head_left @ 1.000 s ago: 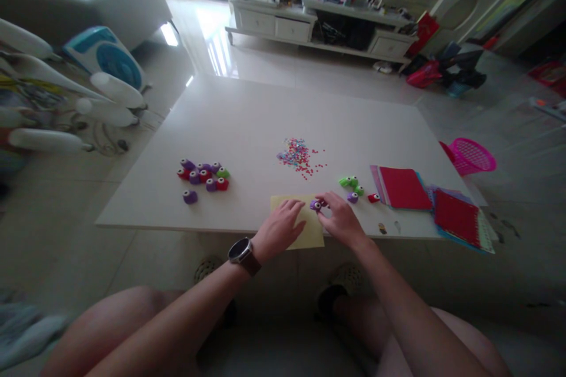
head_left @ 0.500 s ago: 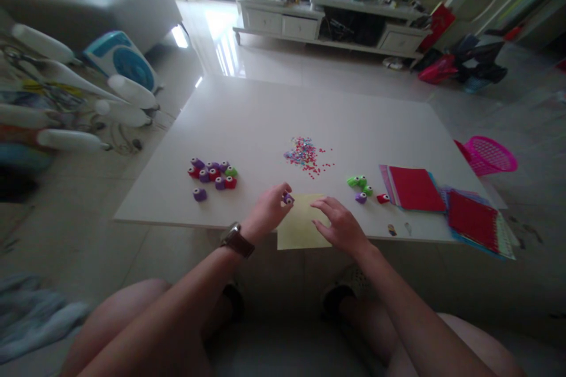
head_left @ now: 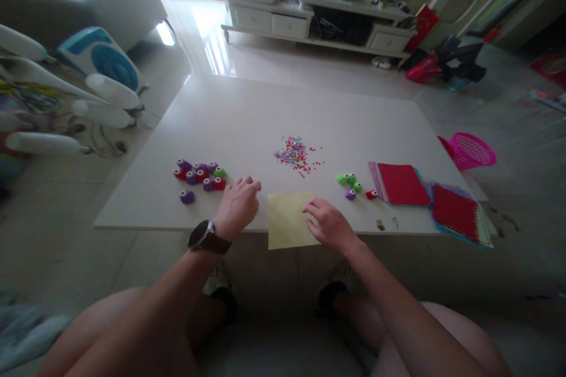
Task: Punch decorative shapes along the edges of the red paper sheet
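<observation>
My left hand (head_left: 240, 205), with a watch on the wrist, hovers at the table's near side between a yellow paper sheet (head_left: 287, 224) and a group of small purple, red and green craft punches (head_left: 202, 175). Its fingers curl downward, and the back of the hand hides whatever they hold. No loose punch shows on the yellow sheet, whose near edge juts past the table. My right hand (head_left: 331, 225) is at the sheet's right side, thumb and fingers apart, fingertips over the paper. A single purple punch (head_left: 186, 197) stands apart at the left.
Small confetti pieces (head_left: 294, 153) lie scattered mid-table. To the right are more punches (head_left: 351, 182), a red punch (head_left: 371, 194), stacked coloured sheets (head_left: 402, 184), a notched-edge stack (head_left: 457, 215) and two small flat items (head_left: 381, 224). A pink basket (head_left: 473, 151) stands beyond the table.
My left hand has moved left, away from the yellow sheet toward the punch group; the purple punch seen in its fingers is now out of sight. My right hand stays by the sheet.
</observation>
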`<state>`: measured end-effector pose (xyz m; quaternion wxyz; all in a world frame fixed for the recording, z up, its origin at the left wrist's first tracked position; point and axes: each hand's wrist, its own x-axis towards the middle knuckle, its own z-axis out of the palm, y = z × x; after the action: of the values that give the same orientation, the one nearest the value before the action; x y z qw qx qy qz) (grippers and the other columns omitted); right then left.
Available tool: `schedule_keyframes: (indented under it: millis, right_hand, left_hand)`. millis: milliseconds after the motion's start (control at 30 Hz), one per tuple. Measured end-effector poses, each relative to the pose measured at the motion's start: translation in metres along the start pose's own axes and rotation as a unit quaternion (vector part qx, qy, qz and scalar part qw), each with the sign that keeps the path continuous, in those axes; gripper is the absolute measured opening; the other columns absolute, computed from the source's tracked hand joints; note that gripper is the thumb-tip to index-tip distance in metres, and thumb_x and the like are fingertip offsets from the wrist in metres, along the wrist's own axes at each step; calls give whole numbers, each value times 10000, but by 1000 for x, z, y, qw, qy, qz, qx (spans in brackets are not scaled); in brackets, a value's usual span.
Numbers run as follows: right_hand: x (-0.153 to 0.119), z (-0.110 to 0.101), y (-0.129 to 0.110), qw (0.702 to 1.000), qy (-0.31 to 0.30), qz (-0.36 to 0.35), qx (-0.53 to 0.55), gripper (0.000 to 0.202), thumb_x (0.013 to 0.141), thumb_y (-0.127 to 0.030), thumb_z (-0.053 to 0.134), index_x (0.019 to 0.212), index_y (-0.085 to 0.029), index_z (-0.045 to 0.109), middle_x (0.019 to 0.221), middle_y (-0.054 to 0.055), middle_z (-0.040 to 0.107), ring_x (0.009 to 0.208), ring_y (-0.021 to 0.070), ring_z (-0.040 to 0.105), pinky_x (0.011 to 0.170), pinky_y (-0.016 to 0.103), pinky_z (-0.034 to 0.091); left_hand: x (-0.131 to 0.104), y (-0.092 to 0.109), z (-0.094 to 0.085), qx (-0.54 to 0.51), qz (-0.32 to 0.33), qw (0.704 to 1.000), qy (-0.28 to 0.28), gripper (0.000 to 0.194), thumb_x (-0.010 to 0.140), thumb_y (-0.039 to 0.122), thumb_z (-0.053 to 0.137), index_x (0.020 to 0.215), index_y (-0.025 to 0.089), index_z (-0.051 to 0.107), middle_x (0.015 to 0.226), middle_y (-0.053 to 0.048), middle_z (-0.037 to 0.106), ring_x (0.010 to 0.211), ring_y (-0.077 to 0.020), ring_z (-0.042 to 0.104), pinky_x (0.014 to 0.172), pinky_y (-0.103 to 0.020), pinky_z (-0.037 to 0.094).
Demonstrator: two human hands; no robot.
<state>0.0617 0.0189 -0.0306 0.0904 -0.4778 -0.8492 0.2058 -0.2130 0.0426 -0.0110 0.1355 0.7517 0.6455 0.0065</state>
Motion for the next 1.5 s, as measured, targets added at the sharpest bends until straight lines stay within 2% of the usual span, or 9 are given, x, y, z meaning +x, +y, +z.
schedule_keyframes:
  millis: [133,300,467,633,733,900,1033,1200,1500]
  right_hand:
    - [2,-7,6,996,47,60,-43,165,922,-139,616,1043,-204,707,1103,95,698,1088,271,627,997,426,523]
    - [3,-15,34,980,120,141,-73,242,893,-197,607,1111,-176,709,1197,152,693,1146,318,609,1053,489,502]
    - [1,-10,72,964,160,191,-96,585,871,-230,604,1444,-114,581,1619,218,473,1517,384,390,1215,604,371]
    - [0,-5,85,959,121,237,-94,683,877,-247,623,1547,-186,501,1703,167,391,1584,392,298,1221,692,300]
    - [2,-9,76,963,115,225,-91,600,882,-235,631,1477,-186,569,1636,176,479,1526,392,389,1197,653,351]
    - [7,-17,60,987,112,118,-15,413,887,-164,588,1288,-186,684,1261,134,678,1235,303,622,1089,489,497]
    - [7,-14,59,985,125,116,17,323,905,-196,624,1214,-163,711,1186,128,673,1114,279,655,1060,435,518]
    - [5,-5,55,981,113,154,47,205,919,-266,703,1103,-180,732,1119,99,685,888,226,670,889,373,550]
    - [4,3,40,989,71,113,61,103,915,-161,693,1008,-204,697,1023,65,663,891,214,657,860,346,519]
  left_hand:
    - [-1,1,-2,-3,-18,999,-48,352,957,156,463,1229,145,686,1222,-152,667,1123,-300,645,892,-401,522]
    - [3,-8,1,45,-66,997,-21,337,973,223,485,1247,146,666,1250,-190,638,1172,-360,604,856,-436,528]
    - [0,21,20,-74,96,993,-5,302,977,208,542,1251,204,668,1353,-128,641,1249,-295,582,1030,-448,500]
    - [-13,49,40,-136,196,970,-53,437,996,185,558,1427,244,599,1552,-72,583,1418,-277,498,1149,-479,428]
    - [-17,50,44,-131,205,968,-62,408,1002,184,560,1401,243,616,1510,-65,618,1392,-278,509,1139,-477,420]
    - [-13,48,49,-96,185,977,-33,267,1022,216,545,1268,221,649,1286,-100,666,1202,-293,563,1008,-461,462]
    - [-12,50,54,-97,128,987,-2,343,996,251,635,1331,206,578,1369,-131,573,1259,-310,520,1031,-461,442]
    - [-11,51,54,-111,82,990,-28,427,938,261,743,1319,200,559,1350,-132,561,1247,-316,517,1015,-466,424]
    - [-6,46,60,-146,75,985,-48,393,877,230,785,1223,224,598,1247,-91,593,1182,-296,526,966,-425,420]
